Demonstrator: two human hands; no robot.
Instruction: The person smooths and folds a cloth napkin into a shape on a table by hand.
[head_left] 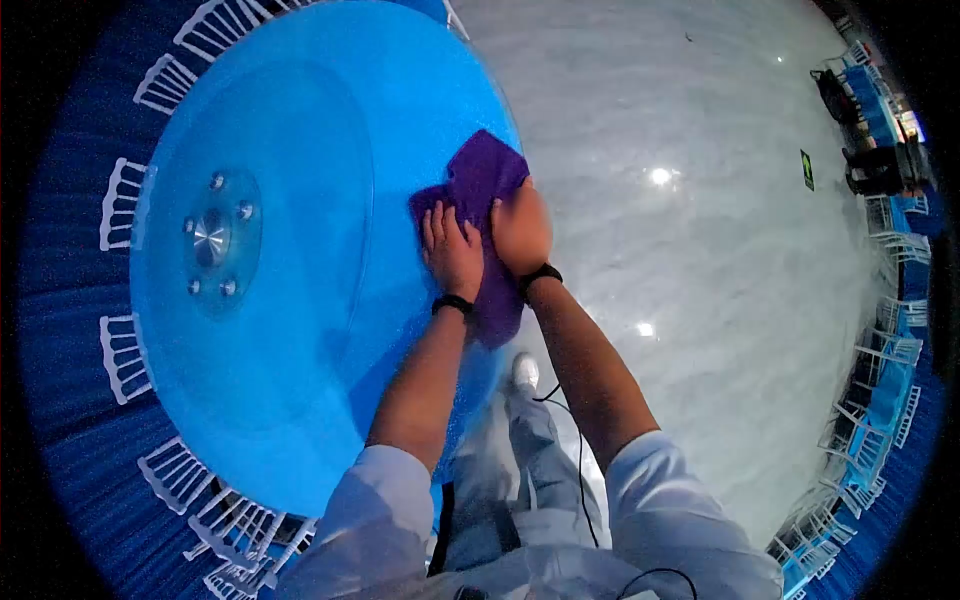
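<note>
A purple cloth [487,165] lies bunched on the right edge of a round table with a bright blue top [420,100], and part of it hangs toward my body. My left hand [455,252] rests flat on the cloth, fingers stretched out and slightly apart. At the table's rim my right hand [522,232] is closed on the cloth's right side; its thumb shows, while the other fingers are blurred or hidden. Dark bands circle both wrists.
A clear round turntable with a metal hub [210,237] sits on the table. White chairs [125,205] ring its far side before blue drapery [70,270]. Pale glossy floor [680,280] spreads to the right, toward more chairs and blue tables [885,400]. A black cable [580,470] hangs by my legs.
</note>
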